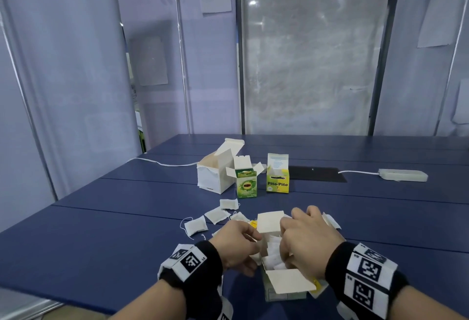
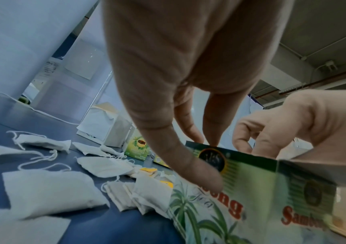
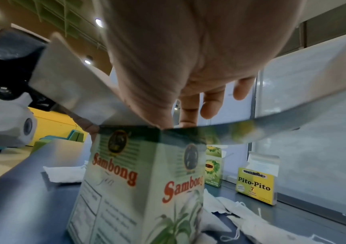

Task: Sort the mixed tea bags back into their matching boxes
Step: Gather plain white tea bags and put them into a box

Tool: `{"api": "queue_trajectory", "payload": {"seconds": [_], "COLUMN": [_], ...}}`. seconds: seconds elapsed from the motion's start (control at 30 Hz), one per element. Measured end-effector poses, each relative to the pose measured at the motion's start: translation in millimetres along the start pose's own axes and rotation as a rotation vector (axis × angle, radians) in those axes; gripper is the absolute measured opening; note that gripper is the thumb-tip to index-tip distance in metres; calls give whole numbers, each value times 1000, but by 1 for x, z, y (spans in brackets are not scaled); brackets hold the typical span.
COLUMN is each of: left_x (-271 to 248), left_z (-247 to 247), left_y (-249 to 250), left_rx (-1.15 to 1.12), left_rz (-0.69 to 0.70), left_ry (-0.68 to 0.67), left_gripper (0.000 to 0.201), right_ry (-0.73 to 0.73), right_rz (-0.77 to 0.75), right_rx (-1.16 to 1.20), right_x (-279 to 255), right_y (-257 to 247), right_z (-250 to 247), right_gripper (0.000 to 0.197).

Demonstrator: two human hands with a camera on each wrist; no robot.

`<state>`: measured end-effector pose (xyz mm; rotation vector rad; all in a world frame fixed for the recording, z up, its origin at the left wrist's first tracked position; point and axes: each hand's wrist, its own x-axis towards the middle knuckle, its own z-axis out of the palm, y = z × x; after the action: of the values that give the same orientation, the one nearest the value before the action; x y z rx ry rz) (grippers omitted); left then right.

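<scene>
An open Sambong tea box (image 1: pixel 284 291) stands at the table's near edge, flaps up, with white tea bags (image 1: pixel 274 253) inside. My left hand (image 1: pixel 253 239) pinches its upper left wall; the left wrist view shows the thumb (image 2: pixel 188 165) on the printed side of the Sambong box (image 2: pixel 251 189) and fingertips on the rim. My right hand (image 1: pixel 285 248) reaches curled fingers into the opening, with its thumb (image 3: pixel 146 107) at the top corner of the Sambong box (image 3: pixel 126 181). What those fingers hold is hidden. Loose tea bags (image 1: pixel 195 225) lie scattered just beyond the box.
Three more open boxes stand farther back: a plain white box (image 1: pixel 215 172), a green tea box (image 1: pixel 246 183) and a yellow Pito-Pito box (image 1: pixel 278 180). Behind them lie a black mat (image 1: pixel 317 173), a white power strip (image 1: pixel 403 175) and a cable (image 1: pixel 162 163).
</scene>
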<state>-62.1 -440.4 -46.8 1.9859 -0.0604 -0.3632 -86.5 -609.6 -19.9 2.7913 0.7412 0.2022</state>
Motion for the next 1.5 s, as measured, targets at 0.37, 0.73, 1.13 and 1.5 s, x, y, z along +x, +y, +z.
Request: {"api": "queue_trajectory", "payload": {"seconds": [0.37, 0.73, 1.13, 1.5], "left_x": [7, 5, 11, 15], "left_z": [0, -2, 1, 9], "left_y": [-3, -4, -4, 0], "left_rx": [17, 7, -23, -203], "left_rz": [29, 29, 26, -37], "left_ry": [-36, -52, -41, -91], "left_gripper": [8, 8, 9, 39], "right_ry": [-33, -107, -103, -21], "right_rz": [112, 149, 67, 109], "right_rx": [236, 279, -63, 486], "right_x": [5, 16, 10, -31], "right_y": [5, -5, -1, 26], "right_z": [-3, 1, -13, 11], "right_gripper": [16, 11, 22, 30]}}
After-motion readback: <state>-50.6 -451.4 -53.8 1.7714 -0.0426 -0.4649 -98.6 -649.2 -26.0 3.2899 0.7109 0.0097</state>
